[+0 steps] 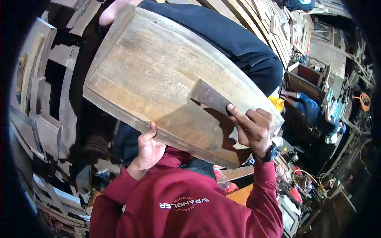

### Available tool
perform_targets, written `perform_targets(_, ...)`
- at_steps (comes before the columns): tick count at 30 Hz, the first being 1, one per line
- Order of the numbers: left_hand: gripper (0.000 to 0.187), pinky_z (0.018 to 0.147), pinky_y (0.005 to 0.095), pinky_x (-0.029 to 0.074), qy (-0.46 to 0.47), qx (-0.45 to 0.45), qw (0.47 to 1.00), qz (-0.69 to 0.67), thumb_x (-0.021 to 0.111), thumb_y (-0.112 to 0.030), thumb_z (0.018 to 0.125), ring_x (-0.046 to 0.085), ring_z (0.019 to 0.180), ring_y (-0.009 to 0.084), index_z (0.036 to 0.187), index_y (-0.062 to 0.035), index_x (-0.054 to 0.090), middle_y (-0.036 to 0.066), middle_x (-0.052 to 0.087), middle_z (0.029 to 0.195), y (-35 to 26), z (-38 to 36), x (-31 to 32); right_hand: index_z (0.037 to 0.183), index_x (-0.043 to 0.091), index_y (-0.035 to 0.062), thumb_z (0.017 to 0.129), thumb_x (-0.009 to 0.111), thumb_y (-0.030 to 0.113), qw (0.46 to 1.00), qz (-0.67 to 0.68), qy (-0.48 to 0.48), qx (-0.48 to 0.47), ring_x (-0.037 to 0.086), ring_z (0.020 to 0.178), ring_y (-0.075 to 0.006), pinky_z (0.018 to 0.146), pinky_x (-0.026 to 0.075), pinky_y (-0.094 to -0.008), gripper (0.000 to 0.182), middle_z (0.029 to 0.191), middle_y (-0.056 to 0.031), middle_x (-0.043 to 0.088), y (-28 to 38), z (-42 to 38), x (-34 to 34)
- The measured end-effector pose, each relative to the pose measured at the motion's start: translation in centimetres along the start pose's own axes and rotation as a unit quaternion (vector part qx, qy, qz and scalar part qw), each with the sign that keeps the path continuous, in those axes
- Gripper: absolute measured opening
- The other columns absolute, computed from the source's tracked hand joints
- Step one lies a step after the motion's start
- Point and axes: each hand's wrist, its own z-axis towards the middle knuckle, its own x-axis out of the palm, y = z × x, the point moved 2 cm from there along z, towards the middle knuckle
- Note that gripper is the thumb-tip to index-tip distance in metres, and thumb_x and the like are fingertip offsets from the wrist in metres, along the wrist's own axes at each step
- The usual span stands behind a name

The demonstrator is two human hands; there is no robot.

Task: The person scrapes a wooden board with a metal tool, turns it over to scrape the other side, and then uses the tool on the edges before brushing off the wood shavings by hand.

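Note:
A broad wooden panel [139,67] with bevelled edges lies slantwise across my lap. At its near edge is my left hand [149,152], its thumb over the rim and the other fingers out of sight beneath. My right hand [254,127] is closed round one end of a flat, dark brown bar-shaped tool [210,96], the index finger stretched along it. That tool sits low over the right part of the panel's face and casts a dark shadow there. Whether it is a scraper or a sanding block I cannot tell.
Stacked boards [254,20] fill the far side beyond my dark-trousered leg [222,33]. Wooden frame pieces [59,107] stand at the left. A person in blue shorts [307,107] is at the right, near a wooden box [305,75] and an orange cable coil [363,102].

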Motion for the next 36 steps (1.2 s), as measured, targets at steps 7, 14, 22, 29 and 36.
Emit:
perform_targets(7,0.044,0.108,0.0459,0.044,-0.019,0.013,0.999,-0.046,0.059,-0.034,0.102,0.059,0.124,0.0267,0.131,-0.0005,0.057,0.013,0.064,0.131,0.1,0.1,-0.5,0.118,0.077,0.0173,0.075,0.080,0.009,1.000,-0.004,-0.005,0.024,0.040,0.049,-0.0183,0.049,0.030,-0.0351,0.043,0.058,-0.0012,0.040,0.0,-1.2,0.9)
perform_targets(14,0.043,0.106,0.0450,0.045,-0.029,-0.040,0.996,-0.080,0.062,-0.034,0.100,0.061,0.120,0.0263,0.129,-0.0029,0.058,0.011,0.065,0.124,0.2,-0.3,-2.0,0.112,0.079,0.0144,0.072,0.080,0.007,0.999,-0.037,0.010,0.033,0.039,0.046,-0.0171,0.048,0.031,-0.0345,0.040,0.055,-0.0006,0.040,0.7,-2.5,-1.1)
perform_targets(22,0.048,0.106,0.0465,0.046,-0.021,-0.020,0.999,-0.035,0.062,-0.035,0.100,0.062,0.121,0.0282,0.134,-0.0010,0.056,0.012,0.066,0.129,-0.4,-0.5,0.0,0.115,0.078,0.0171,0.074,0.080,0.006,0.999,-0.035,0.012,0.037,0.037,0.048,-0.0170,0.049,0.030,-0.0344,0.043,0.055,0.0002,0.038,1.7,-1.4,-0.7)
perform_targets(29,0.060,0.110,0.0477,0.041,-0.049,-0.001,0.999,0.004,0.057,-0.049,0.100,0.058,0.125,0.0293,0.136,-0.0008,0.055,0.013,0.062,0.135,-0.1,0.1,-1.8,0.113,0.079,0.0173,0.073,0.081,0.008,0.999,0.000,-0.005,0.047,0.037,0.047,-0.0182,0.049,0.029,-0.0345,0.041,0.054,-0.0010,0.038,1.2,-1.2,-0.2)
perform_targets(36,0.057,0.109,0.0469,0.042,-0.053,0.021,0.998,0.015,0.057,-0.046,0.100,0.059,0.124,0.0292,0.134,0.0003,0.055,0.013,0.065,0.131,0.5,0.2,-0.7,0.118,0.077,0.0178,0.075,0.079,0.009,0.999,0.033,-0.001,0.020,0.038,0.050,-0.0173,0.051,0.030,-0.0345,0.044,0.060,-0.0020,0.038,1.4,-0.7,1.7)
